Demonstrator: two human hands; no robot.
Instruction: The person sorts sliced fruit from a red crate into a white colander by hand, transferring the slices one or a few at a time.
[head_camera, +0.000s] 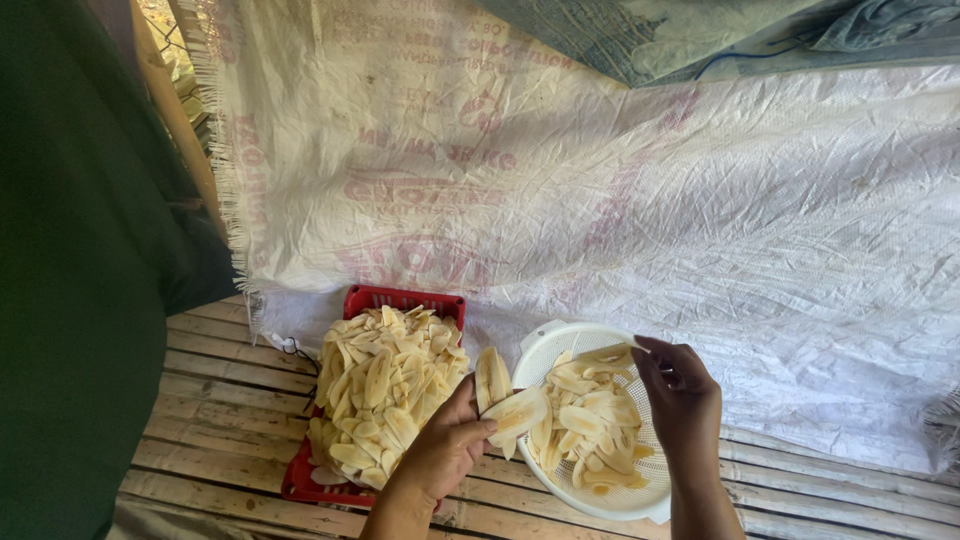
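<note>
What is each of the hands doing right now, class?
Left hand: closed on banana slices.
Right hand: pinching one banana slice over the white colander.

Pale yellow banana slices (385, 395) fill a red tray (400, 298) and a white colander (560, 340); white sheet (700, 220) bears faded red print.

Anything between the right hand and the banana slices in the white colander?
Nothing visible. The right hand is already over the white colander, fingertips on a banana slice at the top of the pile. The left hand holds other slices beside the colander's near rim, clear of the right hand. The red tray sits further left.
</note>
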